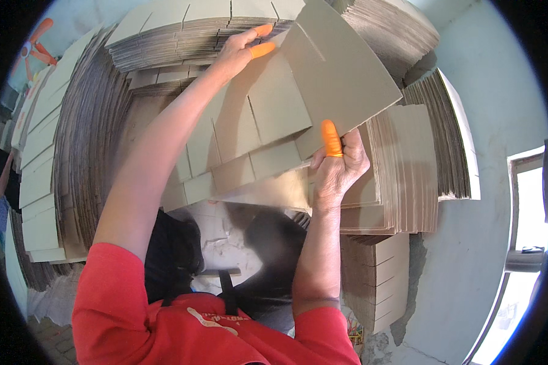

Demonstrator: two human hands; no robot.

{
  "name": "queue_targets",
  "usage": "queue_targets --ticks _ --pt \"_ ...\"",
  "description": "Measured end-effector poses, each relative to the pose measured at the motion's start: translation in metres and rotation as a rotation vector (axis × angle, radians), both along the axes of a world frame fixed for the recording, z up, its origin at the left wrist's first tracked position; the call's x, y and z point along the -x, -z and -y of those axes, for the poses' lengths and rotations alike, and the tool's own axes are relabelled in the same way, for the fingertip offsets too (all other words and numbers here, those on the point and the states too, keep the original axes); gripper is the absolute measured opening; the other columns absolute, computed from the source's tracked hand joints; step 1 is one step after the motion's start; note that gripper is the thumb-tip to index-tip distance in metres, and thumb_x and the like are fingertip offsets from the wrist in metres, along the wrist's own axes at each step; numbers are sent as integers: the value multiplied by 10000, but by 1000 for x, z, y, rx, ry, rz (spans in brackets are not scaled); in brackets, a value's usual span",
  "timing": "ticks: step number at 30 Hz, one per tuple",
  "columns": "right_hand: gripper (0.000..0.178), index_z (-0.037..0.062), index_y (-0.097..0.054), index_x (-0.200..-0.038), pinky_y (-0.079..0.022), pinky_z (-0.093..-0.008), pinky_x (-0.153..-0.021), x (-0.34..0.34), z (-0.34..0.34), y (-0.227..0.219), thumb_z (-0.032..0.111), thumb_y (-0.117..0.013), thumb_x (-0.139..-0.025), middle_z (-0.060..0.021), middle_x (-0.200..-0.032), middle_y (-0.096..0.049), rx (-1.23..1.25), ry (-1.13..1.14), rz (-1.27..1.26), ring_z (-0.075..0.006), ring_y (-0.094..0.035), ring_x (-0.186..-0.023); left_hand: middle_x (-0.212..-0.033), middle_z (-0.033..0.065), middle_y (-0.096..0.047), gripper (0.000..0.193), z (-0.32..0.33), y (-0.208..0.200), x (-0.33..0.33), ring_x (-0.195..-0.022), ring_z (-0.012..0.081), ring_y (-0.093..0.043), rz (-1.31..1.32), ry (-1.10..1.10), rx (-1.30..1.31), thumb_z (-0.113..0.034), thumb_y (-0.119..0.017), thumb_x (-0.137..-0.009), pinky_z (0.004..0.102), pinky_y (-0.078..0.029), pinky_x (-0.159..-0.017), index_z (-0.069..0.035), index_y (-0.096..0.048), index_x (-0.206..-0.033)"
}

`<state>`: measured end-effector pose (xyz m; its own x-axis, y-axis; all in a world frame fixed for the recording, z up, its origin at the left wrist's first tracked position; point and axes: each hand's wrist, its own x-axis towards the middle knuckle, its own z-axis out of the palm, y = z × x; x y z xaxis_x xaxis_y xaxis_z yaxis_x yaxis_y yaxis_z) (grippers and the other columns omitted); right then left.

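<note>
My right hand (344, 161) grips the near right edge of a tilted grey-brown cardboard sheet (344, 67). Its orange-capped thumb lies on the face of the sheet, and the other fingers are curled, partly hidden. A short slit shows in the sheet's upper part. At the sheet's far left edge is my left hand (240, 52), thumb and index finger, both in orange finger cots, stretched out and apart. The thumb tip is close to the cardboard; whether it touches, I cannot tell. Below and left of the sheet lies slotted cardboard (249, 125), partly behind my left forearm.
Tall stacks of slotted cardboard stand at the left (82, 140) and the back (195, 36). More cardboard piles (408, 164) rise at the right, near a pale wall (493, 91) and a bright window (530, 207). An orange fan (36, 48) and part of another person (0, 188) show far left.
</note>
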<state>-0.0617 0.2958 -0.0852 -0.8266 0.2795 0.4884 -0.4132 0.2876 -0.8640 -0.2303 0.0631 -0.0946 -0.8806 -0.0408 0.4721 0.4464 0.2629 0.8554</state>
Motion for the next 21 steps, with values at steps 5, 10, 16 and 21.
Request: queue_targets --ticks 5,10,16,21 --pt "316 58 -422 -725 -365 -239 -525 2 -3 -6 -36 -704 -834 7 -628 -394 -68 66 18 -79 -369 -601 -1024 60 -729 316 7 3 -20 -928 113 -633 74 42 -32 -150 -677 -906 278 -493 -874 -9 -695 -1189" --pt "205 17 -489 -822 -445 -303 -567 0 10 -7 -20 -689 -855 -141 -667 -550 -274 17 -66 -190 -478 -572 -967 73 -742 330 -2 -11 -24 -872 109 -642 210 221 127 -209 -724 -855 283 -504 -832 2 -732 -1108" --pt "148 -2 -531 -921 -467 -291 -629 -2 13 -7 -49 -656 -857 -188 -747 -602 -268 59 -14 -225 -491 -627 -1045 61 -724 432 0 -1 -22 -881 126 -646 -94 27 274 -265 -790 -815 311 -512 -867 -64 -708 -1188" --pt "154 -18 -564 -975 -461 -307 -646 -8 18 -14 -89 -621 -851 -192 -763 -602 -268 -4 25 -256 -459 -647 -1188 71 -668 750 -21 -15 -18 -1155 228 -594 -339 -103 408 -307 -859 -736 366 -488 -981 -135 -548 -1397"
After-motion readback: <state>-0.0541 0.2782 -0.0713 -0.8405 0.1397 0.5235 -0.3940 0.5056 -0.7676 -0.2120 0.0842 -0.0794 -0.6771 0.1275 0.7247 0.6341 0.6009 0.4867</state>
